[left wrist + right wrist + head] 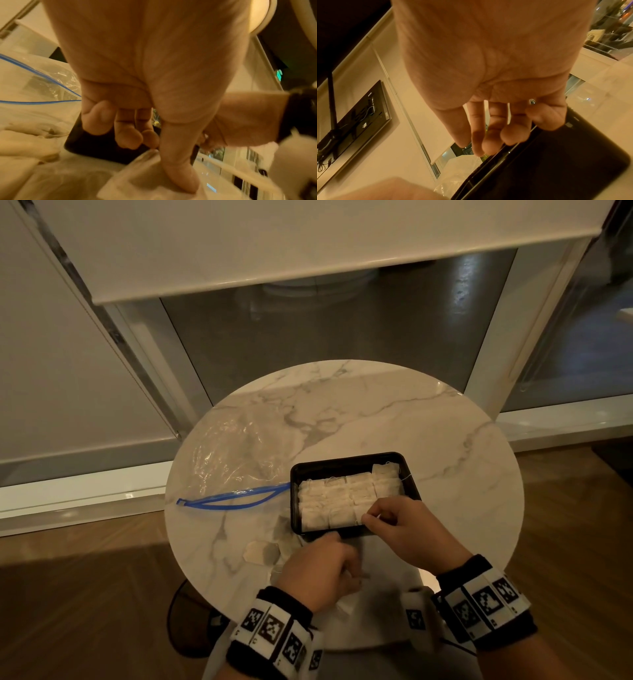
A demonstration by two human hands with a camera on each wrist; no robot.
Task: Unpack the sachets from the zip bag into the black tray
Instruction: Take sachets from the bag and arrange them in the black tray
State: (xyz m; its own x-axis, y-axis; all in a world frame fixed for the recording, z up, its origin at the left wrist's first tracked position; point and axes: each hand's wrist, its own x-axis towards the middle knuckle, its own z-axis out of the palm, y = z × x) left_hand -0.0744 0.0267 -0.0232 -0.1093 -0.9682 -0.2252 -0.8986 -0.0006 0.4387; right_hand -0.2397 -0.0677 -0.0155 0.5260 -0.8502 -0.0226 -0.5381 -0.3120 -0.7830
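1. Head view: the sachets (346, 498) lie packed in rows in the black tray (346, 460), which sits near the middle of the round marble table (394, 412), toward 5 o'clock
2. The right hand (404, 530) is at the tray's 5 o'clock corner, fingers curled over the nearest row; whether they pinch a sachet cannot be told
3. The left hand (320, 571) rests at 6 o'clock of the tray; in the left wrist view its thumb (180, 169) presses down on a loose sachet (137, 182) and the other fingers are curled near the tray's rim
4. More loose sachets (260, 551) lie on the table at 7 o'clock of the tray
5. The clear zip bag (233, 453) with its blue zip strip (233, 498) lies flat at 9 to 10 o'clock, the strip's end touching the tray
6. Both wrists wear black bands with checkered markers
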